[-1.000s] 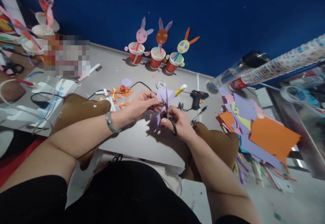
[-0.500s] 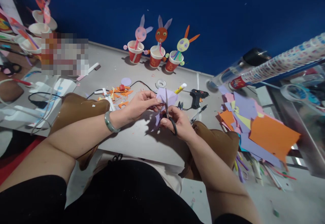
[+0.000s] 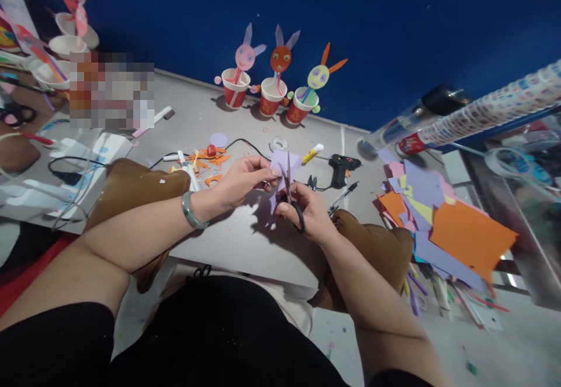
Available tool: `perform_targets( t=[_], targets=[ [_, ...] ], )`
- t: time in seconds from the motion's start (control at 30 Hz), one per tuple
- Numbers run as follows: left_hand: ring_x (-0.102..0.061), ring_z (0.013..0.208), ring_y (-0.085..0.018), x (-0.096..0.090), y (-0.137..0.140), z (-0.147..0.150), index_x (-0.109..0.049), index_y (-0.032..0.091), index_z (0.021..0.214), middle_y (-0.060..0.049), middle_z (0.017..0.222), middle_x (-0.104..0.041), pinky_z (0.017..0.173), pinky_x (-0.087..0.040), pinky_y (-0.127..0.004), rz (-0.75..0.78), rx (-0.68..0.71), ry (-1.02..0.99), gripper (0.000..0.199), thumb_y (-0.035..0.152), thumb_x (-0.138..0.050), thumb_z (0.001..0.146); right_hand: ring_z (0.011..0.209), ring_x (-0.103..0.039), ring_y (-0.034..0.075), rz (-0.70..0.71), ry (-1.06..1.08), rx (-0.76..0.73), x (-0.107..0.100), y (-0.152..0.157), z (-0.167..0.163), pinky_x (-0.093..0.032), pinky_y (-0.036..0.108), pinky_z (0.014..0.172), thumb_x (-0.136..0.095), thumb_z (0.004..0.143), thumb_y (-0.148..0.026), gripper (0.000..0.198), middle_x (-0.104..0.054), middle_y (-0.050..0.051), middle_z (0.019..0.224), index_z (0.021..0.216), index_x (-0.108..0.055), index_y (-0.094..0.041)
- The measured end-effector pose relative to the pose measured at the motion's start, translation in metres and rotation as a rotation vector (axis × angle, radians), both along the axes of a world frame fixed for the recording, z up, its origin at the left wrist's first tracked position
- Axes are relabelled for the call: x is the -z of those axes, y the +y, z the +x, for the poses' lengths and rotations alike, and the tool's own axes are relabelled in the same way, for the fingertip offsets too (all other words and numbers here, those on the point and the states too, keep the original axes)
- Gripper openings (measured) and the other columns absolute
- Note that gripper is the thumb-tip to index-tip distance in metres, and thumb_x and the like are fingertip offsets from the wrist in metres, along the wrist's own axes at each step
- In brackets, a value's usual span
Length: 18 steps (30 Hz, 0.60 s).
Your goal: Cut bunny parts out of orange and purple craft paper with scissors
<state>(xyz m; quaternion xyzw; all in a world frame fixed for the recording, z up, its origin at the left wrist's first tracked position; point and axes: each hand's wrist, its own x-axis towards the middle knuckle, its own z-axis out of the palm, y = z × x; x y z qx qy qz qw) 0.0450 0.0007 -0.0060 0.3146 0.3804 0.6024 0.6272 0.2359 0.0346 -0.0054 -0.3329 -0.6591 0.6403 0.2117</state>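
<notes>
My left hand (image 3: pixel 245 181) pinches a piece of light purple paper (image 3: pixel 279 160) between thumb and fingers. In my right hand (image 3: pixel 310 211) are black-handled scissors (image 3: pixel 288 183), their blades pointing away from me across the paper. Part of the purple paper hangs down between the two hands. Just beyond them lie a yellow-and-white marker (image 3: pixel 312 154) and a roll of white tape (image 3: pixel 279 144). A black glue gun (image 3: pixel 340 169) and a black pen (image 3: pixel 344 197) rest to the right of my right hand.
Three paper-cup figures with rabbit ears, one of them yellow-faced (image 3: pixel 318 76), stand against the blue wall (image 3: pixel 377 30). Orange and yellow scraps (image 3: pixel 214 162) lie left of my hands. A stack of coloured paper (image 3: pixel 473 235) and a long sleeve of cups (image 3: pixel 477 112) are at right.
The purple paper has shifted slightly and looks narrower on the right side of the scissors. Both hands stay in nearly the same place, still holding the paper and the scissors.
</notes>
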Motion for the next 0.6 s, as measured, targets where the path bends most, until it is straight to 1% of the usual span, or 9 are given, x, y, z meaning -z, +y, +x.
perform_targets(
  t=[0.17,0.33,0.47,0.6],
  targets=[
    [-0.061,0.056,-0.008,0.0003,-0.0008,0.0003,-0.058,0.016,0.071,0.001,0.064,-0.067,0.058,-0.047,-0.022,-0.004,0.017,-0.012,0.033,0.031,-0.087,0.071,0.056,-0.059,0.013,-0.025,-0.001,-0.007,0.0007,0.0000,0.0011,-0.050,0.028,0.055,-0.082,0.074,-0.068,0.056,-0.065,-0.002,0.071,0.090,-0.053,-0.023],
    [-0.059,0.054,-0.007,-0.0001,0.0000,-0.0006,-0.056,0.016,0.071,0.002,0.064,-0.065,0.055,-0.046,-0.021,-0.024,0.009,-0.006,0.030,0.028,-0.083,0.071,0.057,-0.059,0.013,0.011,-0.017,0.002,0.0010,0.0015,0.0020,-0.048,0.028,0.055,-0.084,0.072,-0.068,0.056,-0.064,-0.002,0.069,0.089,-0.054,-0.023],
    [-0.060,0.054,-0.008,-0.0009,0.0005,-0.0014,-0.057,0.015,0.069,0.000,0.064,-0.067,0.055,-0.046,-0.021,-0.023,0.006,0.015,0.027,0.026,-0.082,0.071,0.056,-0.058,0.013,-0.008,0.007,-0.003,0.0014,0.0011,0.0017,-0.047,0.028,0.055,-0.082,0.073,-0.069,0.057,-0.064,-0.002,0.071,0.089,-0.054,-0.023],
    [-0.059,0.053,-0.008,-0.0020,-0.0004,-0.0018,-0.058,0.015,0.069,0.000,0.062,-0.066,0.054,-0.046,-0.021,-0.017,0.007,0.031,0.027,0.025,-0.083,0.070,0.055,-0.058,0.013,-0.014,0.004,-0.002,0.0023,-0.0001,0.0013,-0.048,0.028,0.055,-0.082,0.073,-0.069,0.056,-0.063,-0.003,0.068,0.088,-0.053,-0.023]
  ],
)
